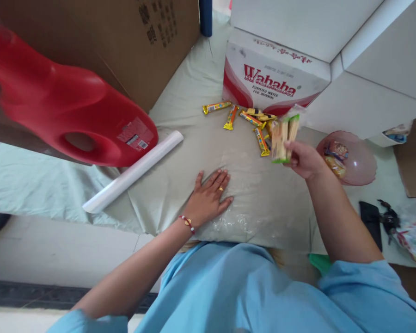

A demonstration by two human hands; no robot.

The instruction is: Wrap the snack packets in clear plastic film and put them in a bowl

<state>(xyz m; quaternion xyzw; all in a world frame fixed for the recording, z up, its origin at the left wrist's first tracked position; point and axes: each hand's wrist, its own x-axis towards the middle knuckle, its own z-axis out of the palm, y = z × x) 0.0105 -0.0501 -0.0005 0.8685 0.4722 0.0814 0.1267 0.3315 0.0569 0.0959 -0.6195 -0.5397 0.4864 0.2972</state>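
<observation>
My left hand (210, 194) lies flat with its fingers spread on a clear plastic sheet (242, 217) over a pale green cloth. A ring and a beaded bracelet are on it. In my right hand (307, 159) is a pair of snack packets (284, 138), pale yellow with green ends, pinched at their lower right and raised over the sheet. Just beyond and to their left lie several yellow-and-orange wrapped snack bars (251, 119), some partly hidden behind the packets. A pink translucent bowl (362, 162) with a few wrapped snacks sits right of my right hand.
A white-and-red Wahaha water carton (273, 74) stands behind the bars. At left are a white roll (133, 171), a large red jug (76, 101) and a brown cardboard box (107, 41). A black pouch (370, 224) and keys (389, 219) lie at right.
</observation>
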